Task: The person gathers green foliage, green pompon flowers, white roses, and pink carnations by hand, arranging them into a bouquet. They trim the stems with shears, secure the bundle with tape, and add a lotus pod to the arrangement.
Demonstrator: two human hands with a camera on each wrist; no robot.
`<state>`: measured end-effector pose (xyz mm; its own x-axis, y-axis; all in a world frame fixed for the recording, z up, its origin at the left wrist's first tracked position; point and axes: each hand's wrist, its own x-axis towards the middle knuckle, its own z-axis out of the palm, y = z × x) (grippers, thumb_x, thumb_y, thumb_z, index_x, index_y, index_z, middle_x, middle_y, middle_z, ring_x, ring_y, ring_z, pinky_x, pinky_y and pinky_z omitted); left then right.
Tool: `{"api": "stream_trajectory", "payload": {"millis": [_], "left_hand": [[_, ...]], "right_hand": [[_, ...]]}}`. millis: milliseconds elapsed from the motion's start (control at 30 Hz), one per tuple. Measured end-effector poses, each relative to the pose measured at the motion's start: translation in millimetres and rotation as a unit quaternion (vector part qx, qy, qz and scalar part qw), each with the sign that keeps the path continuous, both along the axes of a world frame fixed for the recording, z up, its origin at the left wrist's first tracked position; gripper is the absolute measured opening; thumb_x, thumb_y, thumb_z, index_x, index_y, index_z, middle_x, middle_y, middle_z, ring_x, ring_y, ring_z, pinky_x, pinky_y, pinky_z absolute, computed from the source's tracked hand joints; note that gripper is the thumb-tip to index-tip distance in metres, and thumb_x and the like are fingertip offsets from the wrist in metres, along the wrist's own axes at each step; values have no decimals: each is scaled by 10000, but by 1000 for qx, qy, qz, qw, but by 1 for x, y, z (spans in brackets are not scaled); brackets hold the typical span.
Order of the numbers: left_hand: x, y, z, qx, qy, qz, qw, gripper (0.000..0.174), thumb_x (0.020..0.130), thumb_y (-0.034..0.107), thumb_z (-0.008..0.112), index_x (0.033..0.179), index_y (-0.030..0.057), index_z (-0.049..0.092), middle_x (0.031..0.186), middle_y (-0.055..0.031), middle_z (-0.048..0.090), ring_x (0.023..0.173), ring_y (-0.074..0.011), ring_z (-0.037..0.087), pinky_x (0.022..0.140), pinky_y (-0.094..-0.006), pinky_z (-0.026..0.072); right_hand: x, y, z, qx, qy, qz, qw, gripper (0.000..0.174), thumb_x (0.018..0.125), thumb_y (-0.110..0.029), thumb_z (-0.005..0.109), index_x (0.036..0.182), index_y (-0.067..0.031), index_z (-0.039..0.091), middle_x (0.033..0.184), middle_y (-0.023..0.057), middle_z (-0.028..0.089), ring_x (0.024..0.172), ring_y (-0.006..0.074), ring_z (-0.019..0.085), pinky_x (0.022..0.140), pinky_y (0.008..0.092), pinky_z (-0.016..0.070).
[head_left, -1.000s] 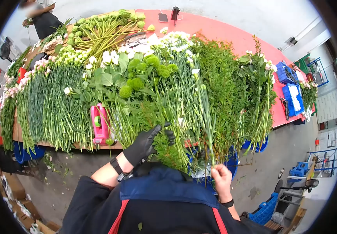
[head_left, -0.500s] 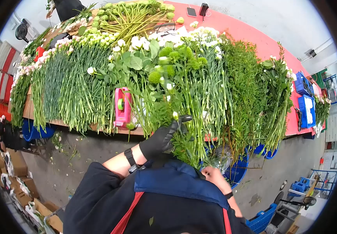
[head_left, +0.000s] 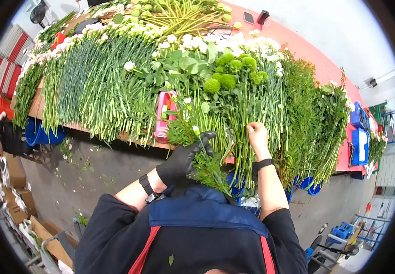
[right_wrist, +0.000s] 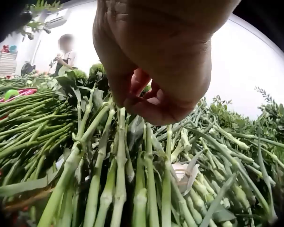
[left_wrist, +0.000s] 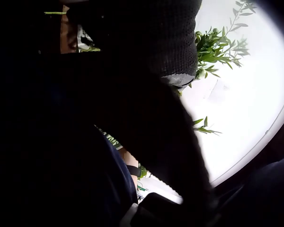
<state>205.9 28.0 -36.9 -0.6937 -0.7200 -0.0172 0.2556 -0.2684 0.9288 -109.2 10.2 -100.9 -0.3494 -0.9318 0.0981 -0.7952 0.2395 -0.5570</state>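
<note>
In the head view my black-gloved left hand (head_left: 181, 162) grips a small bunch of leafy greenery (head_left: 209, 170) with a white bud (head_left: 196, 130) beside the thumb. Dark glove fabric (left_wrist: 146, 38) fills much of the left wrist view, with leaf sprigs (left_wrist: 217, 49) past it. My bare right hand (head_left: 258, 139) is over the row of stems, below the round green blooms (head_left: 227, 81). Up close in the right wrist view, the right hand (right_wrist: 156, 56) has curled fingers, thumb and fingertips meeting at the top of a thick green stem (right_wrist: 119, 170).
Rows of cut stems (head_left: 101, 91) cover the table, with a pink tape dispenser (head_left: 164, 119) among them. Ferny foliage (head_left: 298, 100) lies right of the white flowers. Blue bins (head_left: 359, 146) stand at the right; a blue tub (head_left: 42, 133) is below the left edge.
The right hand has risen from the stem ends near the apron to the stems below the green blooms. The white flower it held is now at the left hand, whose bunch has stayed gripped.
</note>
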Motion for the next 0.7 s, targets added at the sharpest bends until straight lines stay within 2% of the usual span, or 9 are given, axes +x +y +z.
{"api": "stream_trajectory", "payload": {"millis": [33,167,200,267,367,433,467,567,700], "left_hand": [[6,-1,-2,221,57,1,974,527,993,280,515,1433,62,324,1077,-67,585,1015,-176,595,932,-339,480],[28,-4,0,265,107,29,958,522,990,269,516,1435,78,321,1020,-67,604,1019,-239,622,936,-394,489],[34,-7,5,279,114,29,953,514,990,263,517,1430,76,329,1028,-71,607,1026,-246,621,939,-400,490],[45,-10,9,309,127,27,942,497,988,251,518,1420,73,346,1044,-79,614,1038,-260,619,943,-412,494],[57,-8,4,362,212,20,907,475,980,313,529,1361,44,439,1052,-75,600,1039,-190,588,910,-363,489],[67,-9,9,349,202,21,915,465,980,285,532,1361,37,434,1067,-82,595,1046,-208,591,915,-383,497],[73,-9,11,342,197,22,919,461,980,272,533,1361,33,431,1075,-85,593,1049,-216,593,917,-393,500],[80,-10,7,339,212,24,916,463,978,238,535,1367,17,414,1119,-103,585,1096,-234,576,954,-405,489],[80,-7,10,334,255,48,906,479,967,214,556,1373,11,403,1182,-126,578,1142,-246,553,979,-423,476]], "right_hand": [[4,0,6,26,-16,-11,999,181,810,-176,692,933,-43,687,902,144,674,859,282,648,781,357,505],[12,-9,0,50,-16,-14,999,245,797,-146,708,997,-14,657,888,151,673,832,300,645,762,374,506],[2,-14,-10,45,-33,12,998,264,797,-132,718,1017,-3,647,845,136,679,769,253,651,712,353,512],[2,-22,-2,132,-162,-70,975,239,810,-123,718,990,18,646,808,114,681,736,198,647,694,322,512],[-2,-20,-8,96,-183,-67,976,222,838,-121,695,993,34,663,856,115,694,769,171,649,719,300,514],[0,-21,-2,33,-110,-39,993,260,843,-127,692,1045,33,663,896,119,701,797,171,652,731,300,515],[-12,-25,-12,17,-138,-56,989,258,846,-134,692,1040,33,666,892,107,697,787,161,643,739,287,512],[20,-23,51,-102,-109,-44,988,252,852,-129,699,1053,20,662,878,46,669,762,98,587,698,235,484],[77,2,113,-127,-106,29,986,161,844,-61,682,985,11,653,842,23,601,708,91,533,646,220,452]]}}
